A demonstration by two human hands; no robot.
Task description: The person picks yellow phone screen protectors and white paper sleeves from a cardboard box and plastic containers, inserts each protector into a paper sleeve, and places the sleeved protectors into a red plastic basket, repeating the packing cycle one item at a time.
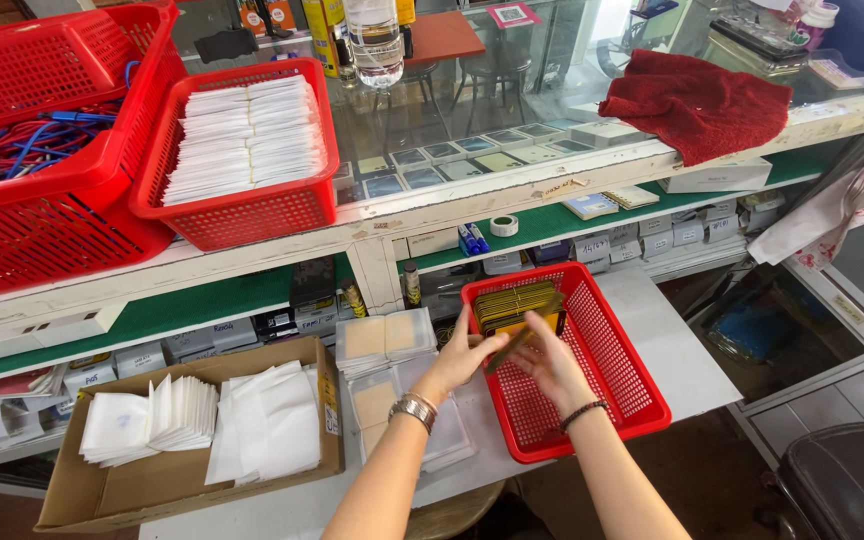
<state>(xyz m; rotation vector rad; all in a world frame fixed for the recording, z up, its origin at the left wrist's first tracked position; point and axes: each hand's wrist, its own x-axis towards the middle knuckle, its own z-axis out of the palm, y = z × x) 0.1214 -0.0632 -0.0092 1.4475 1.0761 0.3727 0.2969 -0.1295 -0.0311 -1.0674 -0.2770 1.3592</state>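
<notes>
I am gripping a dark card with both hands' fingers, left hand and right hand, over the red basket, filing it into the stack of cards and needing careful alignment.

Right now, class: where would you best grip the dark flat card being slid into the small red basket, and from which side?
Probably its long edges, from above: the card is thin, tilted, and held between left hand and right hand.

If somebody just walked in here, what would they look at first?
Probably the bright red baskets: a small red basket low in the middle, where the left hand and right hand handle thin dark cards. Up left, another red basket holds white packets, and a red cloth lies top right.
</notes>
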